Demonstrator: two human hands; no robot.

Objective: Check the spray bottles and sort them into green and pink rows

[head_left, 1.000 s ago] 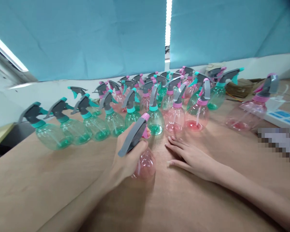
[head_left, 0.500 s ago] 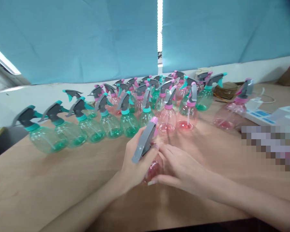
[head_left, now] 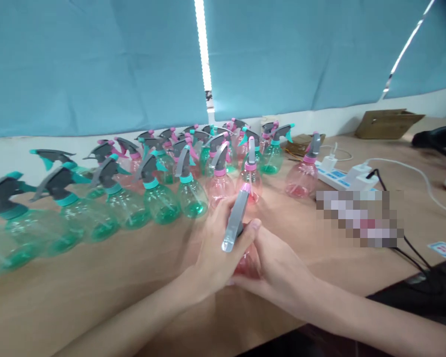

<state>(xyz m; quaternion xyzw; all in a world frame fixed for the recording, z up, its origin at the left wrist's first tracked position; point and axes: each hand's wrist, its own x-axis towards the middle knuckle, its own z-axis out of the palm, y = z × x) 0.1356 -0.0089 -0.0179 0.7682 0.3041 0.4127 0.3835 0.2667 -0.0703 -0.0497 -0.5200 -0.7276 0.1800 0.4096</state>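
A pink spray bottle (head_left: 247,263) with a grey trigger head (head_left: 236,220) stands on the brown table (head_left: 96,277) near its front edge. My left hand (head_left: 213,250) is wrapped around the bottle's neck and body from the left. My right hand (head_left: 278,263) is closed on the bottle's body from the right, and its fingers touch my left hand. Most of the bottle is hidden behind the two hands.
Several green spray bottles (head_left: 159,198) and pink spray bottles (head_left: 303,173) stand in rows behind my hands. A white power strip (head_left: 342,178) with cables lies at the right. A cardboard box (head_left: 388,124) sits far right. Blue blinds (head_left: 96,59) hang behind.
My right hand left the table and closed on the pink bottle from the right. Both hands with the bottle came nearer the table's front edge. The view swung right.
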